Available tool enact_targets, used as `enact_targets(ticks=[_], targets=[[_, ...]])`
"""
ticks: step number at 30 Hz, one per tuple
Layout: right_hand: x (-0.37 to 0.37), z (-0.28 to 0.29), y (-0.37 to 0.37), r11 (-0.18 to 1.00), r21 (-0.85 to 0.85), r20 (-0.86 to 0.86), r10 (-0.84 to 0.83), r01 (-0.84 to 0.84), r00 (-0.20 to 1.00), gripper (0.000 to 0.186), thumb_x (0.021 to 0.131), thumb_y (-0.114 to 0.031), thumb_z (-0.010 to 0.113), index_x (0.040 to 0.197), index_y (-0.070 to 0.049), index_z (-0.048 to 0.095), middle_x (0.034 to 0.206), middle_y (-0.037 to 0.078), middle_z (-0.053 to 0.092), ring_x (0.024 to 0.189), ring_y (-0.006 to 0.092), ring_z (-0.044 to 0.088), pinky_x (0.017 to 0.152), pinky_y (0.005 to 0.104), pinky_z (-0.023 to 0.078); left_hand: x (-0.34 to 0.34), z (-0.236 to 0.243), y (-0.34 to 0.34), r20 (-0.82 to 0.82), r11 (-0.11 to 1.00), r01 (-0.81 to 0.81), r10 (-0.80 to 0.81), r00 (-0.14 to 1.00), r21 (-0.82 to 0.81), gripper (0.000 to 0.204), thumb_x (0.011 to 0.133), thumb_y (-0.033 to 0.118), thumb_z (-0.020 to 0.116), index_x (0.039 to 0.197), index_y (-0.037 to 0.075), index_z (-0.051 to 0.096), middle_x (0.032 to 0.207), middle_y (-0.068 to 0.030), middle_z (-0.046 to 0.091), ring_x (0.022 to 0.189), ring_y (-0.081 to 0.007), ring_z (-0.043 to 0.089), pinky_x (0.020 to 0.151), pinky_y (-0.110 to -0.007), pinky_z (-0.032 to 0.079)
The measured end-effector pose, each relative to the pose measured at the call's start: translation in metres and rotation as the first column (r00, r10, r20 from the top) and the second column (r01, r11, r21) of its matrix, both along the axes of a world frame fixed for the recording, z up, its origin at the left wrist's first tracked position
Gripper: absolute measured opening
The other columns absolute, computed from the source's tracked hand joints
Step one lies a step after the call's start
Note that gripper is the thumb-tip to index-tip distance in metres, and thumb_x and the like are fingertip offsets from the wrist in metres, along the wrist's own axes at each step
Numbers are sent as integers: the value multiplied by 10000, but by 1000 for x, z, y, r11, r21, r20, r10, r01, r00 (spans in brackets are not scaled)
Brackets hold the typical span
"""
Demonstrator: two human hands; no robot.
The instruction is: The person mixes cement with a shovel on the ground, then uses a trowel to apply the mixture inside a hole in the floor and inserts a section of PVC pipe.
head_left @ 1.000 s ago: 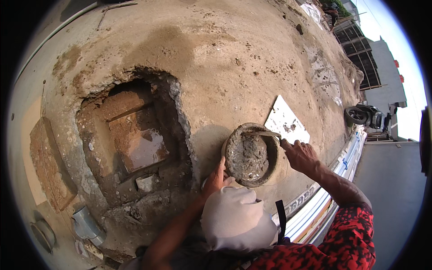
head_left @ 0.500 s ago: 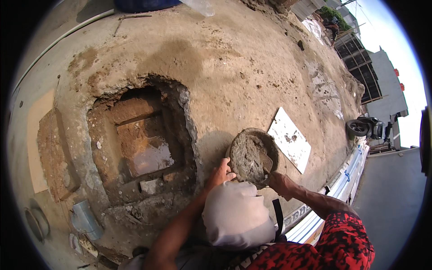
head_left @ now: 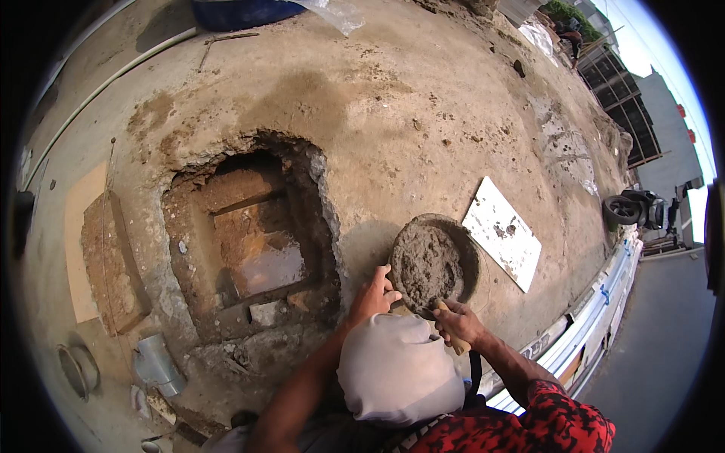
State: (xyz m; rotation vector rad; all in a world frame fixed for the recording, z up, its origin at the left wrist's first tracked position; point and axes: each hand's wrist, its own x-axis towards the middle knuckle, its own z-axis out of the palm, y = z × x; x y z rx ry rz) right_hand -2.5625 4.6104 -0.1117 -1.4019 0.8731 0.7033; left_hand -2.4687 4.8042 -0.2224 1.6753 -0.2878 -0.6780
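A round dark bucket full of wet grey mortar stands on the ground before me. My left hand is closed on the near-left side of its rim. In my right hand is a trowel, gripped by its light wooden handle at the near-right rim. The blade is mostly hidden in the mortar and behind my fingers. Just right of the bucket lies a white board spotted with mortar. A pale rounded cloth shape covers the view just below the bucket.
Left of the bucket is a broken-edged rectangular pit with muddy water. Beyond it lie a sand-coloured slab, a grey pipe fitting and a long pipe. A blue tub stands at the far edge; a motorcycle stands right.
My right hand has turned and drawn slightly nearer and left, bringing the trowel's wooden handle into sight. The mortar has shifted and now looks more evenly spread. My left hand stays at the rim.
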Motion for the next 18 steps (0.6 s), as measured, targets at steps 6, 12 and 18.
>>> enact_targets(ticks=[6, 12, 18], targets=[[-30, -4, -3, 991, 8, 147, -134, 134, 980, 256, 916, -224, 570, 1089, -54, 490, 680, 23, 508, 459, 122, 505, 397, 274, 432, 13, 3, 5, -58, 999, 21, -24, 998, -48, 617, 798, 95, 702, 1320, 20, 381, 897, -114, 641, 810, -237, 630, 766, -354, 484], [-28, 21, -4, 975, -180, 226, -86, 128, 970, 309, 904, -230, 584, 1125, -34, 494, 651, 18, 508, 441, 120, 495, 387, 271, 426, 66, -7, 76, 99, 994, -83, 76, 992, 71, 557, 816, 179, 687, 1287, 31, 431, 927, -109, 651, 799, -229, 627, 762, -350, 486], [-24, 67, -5, 922, -381, 200, 7, 71, 980, 405, 886, -255, 598, 1192, -14, 487, 629, 18, 502, 430, 106, 484, 374, 257, 423, 144, 6, 211, 124, 727, -65, -28, 992, 683, 533, 836, 213, 660, 1293, 48, 439, 1192, -211, 580, 1117, -361, 554, 927, -458, 446]])
